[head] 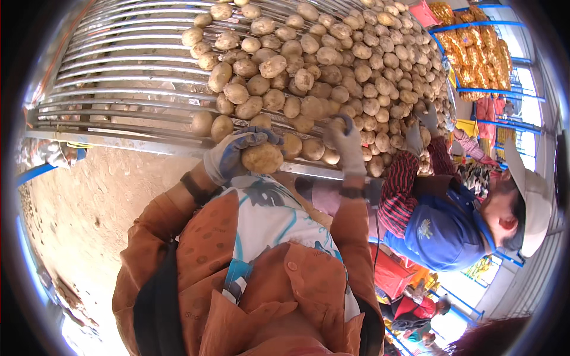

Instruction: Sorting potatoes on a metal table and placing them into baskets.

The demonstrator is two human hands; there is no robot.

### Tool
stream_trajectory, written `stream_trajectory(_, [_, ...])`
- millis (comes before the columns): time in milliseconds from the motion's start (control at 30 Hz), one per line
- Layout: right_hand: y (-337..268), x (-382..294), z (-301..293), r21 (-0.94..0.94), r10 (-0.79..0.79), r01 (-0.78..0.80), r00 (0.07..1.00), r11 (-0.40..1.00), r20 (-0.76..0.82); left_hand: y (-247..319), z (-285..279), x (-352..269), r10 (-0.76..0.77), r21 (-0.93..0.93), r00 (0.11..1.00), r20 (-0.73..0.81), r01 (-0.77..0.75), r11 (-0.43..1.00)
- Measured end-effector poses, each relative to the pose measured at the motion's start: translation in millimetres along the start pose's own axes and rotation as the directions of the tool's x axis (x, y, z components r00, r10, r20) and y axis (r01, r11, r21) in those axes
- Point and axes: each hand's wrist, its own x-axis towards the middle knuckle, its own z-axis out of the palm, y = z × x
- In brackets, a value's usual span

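My left hand (225,156), in a white and blue-grey work glove, is closed around a large tan potato (262,159). It is just in front of the near metal rail (147,143) of a sorting table made of metal bars (129,94). To the right, my gloved right hand (346,144) reaches over the same rail into the potatoes, fingers curled and blurred by motion. Whether it grips a potato cannot be made out. Several loose potatoes (313,149) line the rail between my hands. A dense layer of potatoes (327,55) covers the bars beyond and to the right.
Close on my right, a co-worker in a blue vest (438,233) has gloved hands (414,139) among the potatoes. Filled mesh sacks (476,53) are stacked by blue metal frames at far right. Dirt floor (107,191) lies at left. More people (416,307) are at lower right.
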Motion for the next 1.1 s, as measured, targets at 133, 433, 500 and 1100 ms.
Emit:
stream_trajectory(133, [2.1,-27.5,-32.5,0.790,0.068,-0.252,0.963,0.560,0.259,12.9,-11.5,-10.2,0.327,0.737,0.845,0.422,-0.530,0.419])
stream_trajectory(433, [-78.2,-31.0,-3.8,-0.621,-0.039,0.297,0.919,0.725,0.393,13.2,-15.1,-11.0,0.424,0.793,0.755,0.501,-0.596,0.124])
stream_trajectory(500, [-79.7,-25.1,14.1,-0.806,0.120,0.378,0.871,0.455,0.476,9.0,-18.3,-11.7,0.374,0.828,0.829,0.416,-0.515,0.220])
stream_trajectory(1100, [-53.5,-66.4,-12.6,0.832,-0.005,-0.551,0.834,0.066,0.552,24.7,9.7,-36.4,0.068,0.189,0.995,-0.067,-0.054,0.980])
